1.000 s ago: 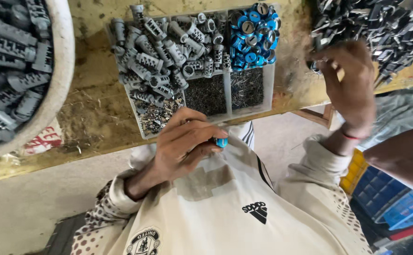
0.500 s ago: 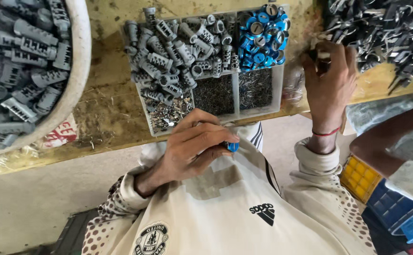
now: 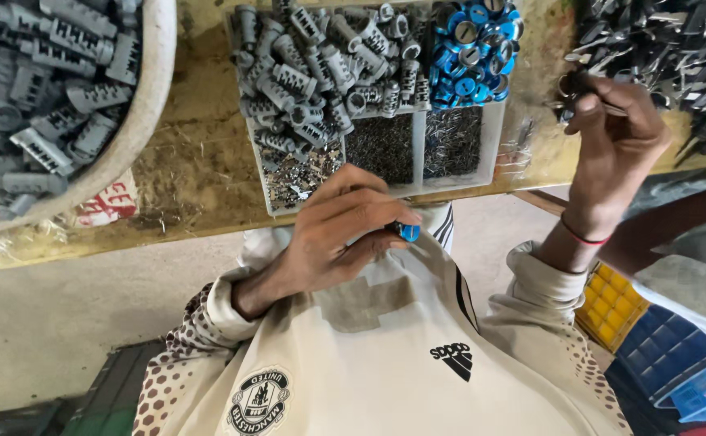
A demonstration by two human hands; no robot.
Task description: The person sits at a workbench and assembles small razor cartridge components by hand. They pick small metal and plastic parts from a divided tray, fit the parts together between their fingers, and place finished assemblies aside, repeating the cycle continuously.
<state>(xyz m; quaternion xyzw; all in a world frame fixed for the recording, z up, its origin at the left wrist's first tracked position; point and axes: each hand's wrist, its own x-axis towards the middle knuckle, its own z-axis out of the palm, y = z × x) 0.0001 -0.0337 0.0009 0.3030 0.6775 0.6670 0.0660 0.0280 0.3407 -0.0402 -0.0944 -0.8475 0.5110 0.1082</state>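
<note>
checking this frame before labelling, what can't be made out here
Head view only:
- blue part in the left hand: fingers cover all but its end.
- small metal piece pinched by the right hand: too small to identify.
- white bowl of grey parts: cut by the left edge.
- dark metal pile: cut by the right edge.

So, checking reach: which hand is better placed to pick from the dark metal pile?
Likely right: the right hand, pinching a ring, is beside the dark metal pile; the left hand holds a blue cap.

Matt grey plastic plugs (image 3: 313,77) — rough, gritty wooden bench (image 3: 199,161)
</note>
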